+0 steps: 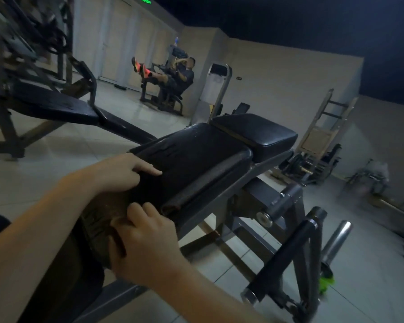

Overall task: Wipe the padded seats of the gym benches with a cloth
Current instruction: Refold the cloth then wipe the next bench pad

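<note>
Head view, a dim gym: I watch 2 bare hands work at the near end of a bench whose long black seat pad [196,148] runs away from the camera toward a shorter second pad [259,134]. What I take to be the cloth [149,190], dark and hard to separate from the upholstery in this light, lies across the near end of the long pad, between the hands. The left hand [124,171] rests on its far edge with the index finger laid straight along the surface; I cannot tell whether the remaining fingers pinch the fabric or only tuck under. The right hand [145,241] has thumb and fingers curled round the cloth's brownish, wrinkled near edge, gripping it. The pad's side seam looks torn and rolled. To do this stroke well, I judge that both hands should keep the cloth flat and taut, draw it the full length of the pad with even pressure, and go lightly over the torn seam so it does not snag. Another bench [56,106] stands to the left, and 1 person [182,75] sits at a machine by the far wall.
</note>
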### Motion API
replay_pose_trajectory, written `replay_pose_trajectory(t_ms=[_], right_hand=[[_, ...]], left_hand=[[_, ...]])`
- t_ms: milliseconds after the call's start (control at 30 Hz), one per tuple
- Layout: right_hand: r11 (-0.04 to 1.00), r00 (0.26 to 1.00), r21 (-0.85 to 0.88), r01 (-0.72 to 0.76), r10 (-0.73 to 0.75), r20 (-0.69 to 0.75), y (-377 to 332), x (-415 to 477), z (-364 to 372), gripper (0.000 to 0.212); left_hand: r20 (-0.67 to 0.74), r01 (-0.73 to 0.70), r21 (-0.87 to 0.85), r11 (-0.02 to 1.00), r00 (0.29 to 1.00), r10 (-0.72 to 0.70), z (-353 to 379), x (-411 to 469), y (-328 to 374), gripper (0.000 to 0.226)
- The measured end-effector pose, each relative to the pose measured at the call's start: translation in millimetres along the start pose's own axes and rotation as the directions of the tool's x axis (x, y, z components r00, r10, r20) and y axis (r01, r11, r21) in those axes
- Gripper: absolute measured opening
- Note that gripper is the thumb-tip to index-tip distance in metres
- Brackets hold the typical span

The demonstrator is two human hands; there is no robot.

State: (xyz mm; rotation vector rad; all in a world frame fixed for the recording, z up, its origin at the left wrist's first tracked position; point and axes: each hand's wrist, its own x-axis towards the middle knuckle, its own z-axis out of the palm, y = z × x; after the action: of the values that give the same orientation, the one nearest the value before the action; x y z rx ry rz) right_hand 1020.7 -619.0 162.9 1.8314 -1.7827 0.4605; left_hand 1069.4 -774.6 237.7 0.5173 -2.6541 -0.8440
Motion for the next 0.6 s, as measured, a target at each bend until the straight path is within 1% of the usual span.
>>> replay_pose_trajectory(t_ms=[100, 133, 167, 267, 367, 433, 600], right_hand=[[0.994, 0.995, -0.045, 0.101, -0.101, -0.003, 10.0, 1.6, -6.6, 0.030], [0.991, 0.993, -0.077, 0.113, -0.114, -0.005, 21.2, 3.3, -12.8, 0.027], [0.988, 0.994, -0.119, 0.095, -0.100, -0.033, 36.4, 6.2, -20.8, 0.023], [0.972, 0.977, -0.218, -0.092, 0.046, -0.208, 103.4, 18.1, -51.3, 0.013], [0.924, 0.921, -0.234, -0.302, 0.219, -0.323, 165.4, 29.5, -84.0, 0.010], [0.885, 0.881, -0.235, -0.403, 0.305, -0.362, 184.1, 34.3, -92.2, 0.014], [0.831, 0.822, -0.200, -0.519, 0.422, -0.383, 185.5, 40.0, -89.0, 0.020]], left_hand=[[-0.001, 0.013, -0.027, 1.000, 1.000, -0.013, 1.5, -2.0, -2.0, 0.063], [0.009, 0.020, -0.044, 0.999, 1.000, -0.019, 1.0, -2.6, -3.0, 0.064], [0.016, 0.023, -0.061, 0.998, 1.000, -0.022, 0.5, -2.7, -3.6, 0.064], [0.015, 0.029, -0.106, 0.994, 1.000, -0.028, 1.7, -2.8, -5.3, 0.066], [0.010, 0.041, -0.129, 0.991, 0.999, -0.040, 2.4, -1.7, -5.9, 0.066], [0.003, 0.051, -0.129, 0.990, 0.999, -0.051, 1.2, -0.4, -5.3, 0.066], [-0.005, 0.052, -0.082, 0.995, 0.999, -0.053, 1.7, -0.9, 0.0, 0.063]])
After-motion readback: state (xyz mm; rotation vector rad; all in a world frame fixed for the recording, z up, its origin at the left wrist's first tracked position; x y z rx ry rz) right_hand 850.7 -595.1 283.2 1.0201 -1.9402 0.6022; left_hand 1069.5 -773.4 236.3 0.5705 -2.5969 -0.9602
